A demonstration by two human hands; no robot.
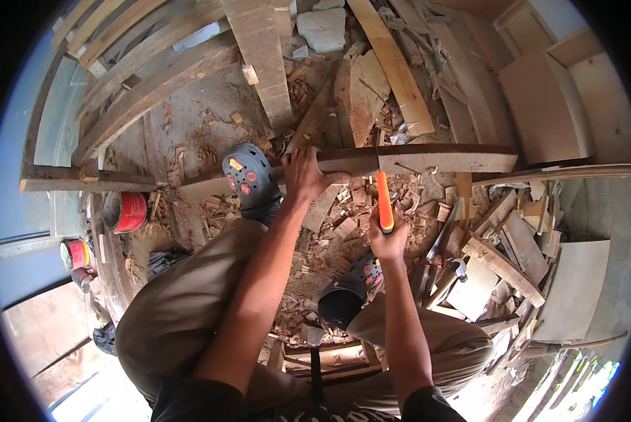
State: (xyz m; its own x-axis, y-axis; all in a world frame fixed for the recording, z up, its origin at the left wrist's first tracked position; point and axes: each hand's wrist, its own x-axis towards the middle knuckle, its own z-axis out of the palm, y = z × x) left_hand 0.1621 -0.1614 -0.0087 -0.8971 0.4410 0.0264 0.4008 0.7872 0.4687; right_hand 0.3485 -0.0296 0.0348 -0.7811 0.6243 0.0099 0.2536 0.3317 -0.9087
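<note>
A long wooden beam (449, 159) lies crosswise in front of me. My left hand (303, 176) grips it near the middle, fingers over the far edge and thumb stretched along the near side. Beside that hand, my left grey clog (248, 176) rests against the beam. My right hand (388, 241) is closed around a tool with a bright orange, tapering body and a dark end (383, 200). The tool points away from me, its far tip meeting the beam's near edge where a thin dark line crosses the wood. Its exact kind is hard to make out.
Wood chips (343, 228) cover the ground around my right clog (350, 285). A scrap pile (505, 257) at the right holds a hammer (460, 270). Red tins (129, 212) stand at the left. Planks (393, 70) and a pale stone (322, 29) lie beyond the beam.
</note>
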